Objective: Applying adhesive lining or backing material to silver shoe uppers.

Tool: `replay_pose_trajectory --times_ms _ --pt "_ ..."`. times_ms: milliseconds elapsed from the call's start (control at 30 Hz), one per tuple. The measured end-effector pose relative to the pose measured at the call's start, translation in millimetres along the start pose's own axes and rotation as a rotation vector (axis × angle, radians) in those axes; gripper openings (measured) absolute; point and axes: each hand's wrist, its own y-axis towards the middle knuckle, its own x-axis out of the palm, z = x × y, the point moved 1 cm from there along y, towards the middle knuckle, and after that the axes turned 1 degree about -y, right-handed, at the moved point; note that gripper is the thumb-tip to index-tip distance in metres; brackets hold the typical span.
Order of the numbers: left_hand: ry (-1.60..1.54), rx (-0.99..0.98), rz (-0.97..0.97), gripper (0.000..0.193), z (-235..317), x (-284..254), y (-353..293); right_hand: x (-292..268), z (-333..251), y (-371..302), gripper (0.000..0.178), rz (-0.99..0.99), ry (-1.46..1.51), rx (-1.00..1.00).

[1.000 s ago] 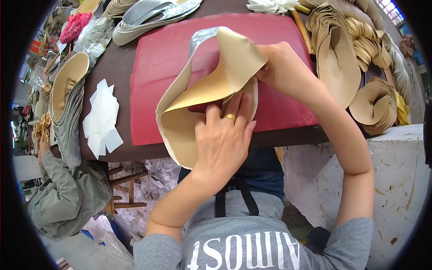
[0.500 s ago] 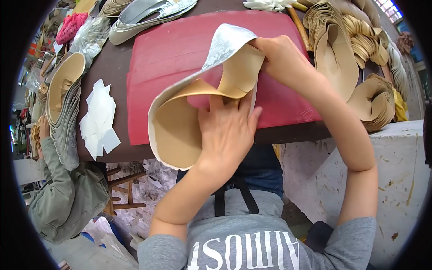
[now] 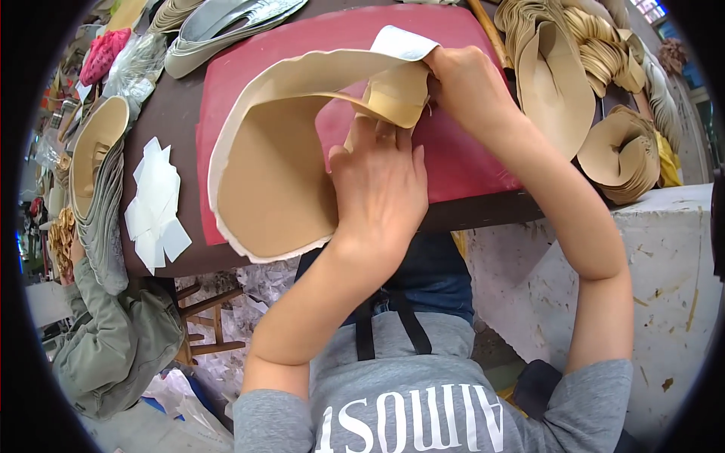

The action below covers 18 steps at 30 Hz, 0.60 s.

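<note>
Head view, from left to right: a stack of grey and tan soles (image 3: pixel 94 189) lies along the left edge of the dark tabletop (image 3: pixel 162 113), with a person's green sleeve (image 3: pixel 113 347) below it, and white paper scraps (image 3: pixel 155 204) sit just beside the stack. Next comes the red mat (image 3: pixel 302 45) I work on. On it lies the tan insole (image 3: pixel 272 181), its broad end hanging over the near edge of the tabletop toward me, its long axis running away and to the right, where the far end curls up and over. My left hand (image 3: pixel 381 189) lies flat on the middle of the insole, fingers spread and pressing, I judge to pin it down. My right hand (image 3: pixel 468 87) pinches the folded-over tip, fingers closed on it, apparently to bend it back. Farther right, curled tan soles (image 3: pixel 574 83) are heaped on the tabletop beside a rough white slab (image 3: pixel 664 257).
</note>
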Motion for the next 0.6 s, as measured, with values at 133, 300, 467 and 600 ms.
replay_pose_trajectory --times_ms 133,300,467,600 --pt "0.012 0.083 -0.092 0.03 -16.5 13.1 5.8 1.9 -33.3 13.9 0.008 0.216 -0.238 -0.594" --pt "0.341 0.27 0.066 0.034 -12.5 27.1 -1.6 -22.4 8.7 34.2 0.014 -0.175 -0.046 -0.106" --pt "0.219 -0.056 0.087 0.032 9.4 34.8 -4.9 -7.4 7.7 -2.1 0.013 0.051 -0.377 -0.04" --pt "0.056 -0.003 0.187 0.035 3.3 58.2 11.4 -5.8 2.7 -4.8 0.016 0.047 -0.437 -0.031"
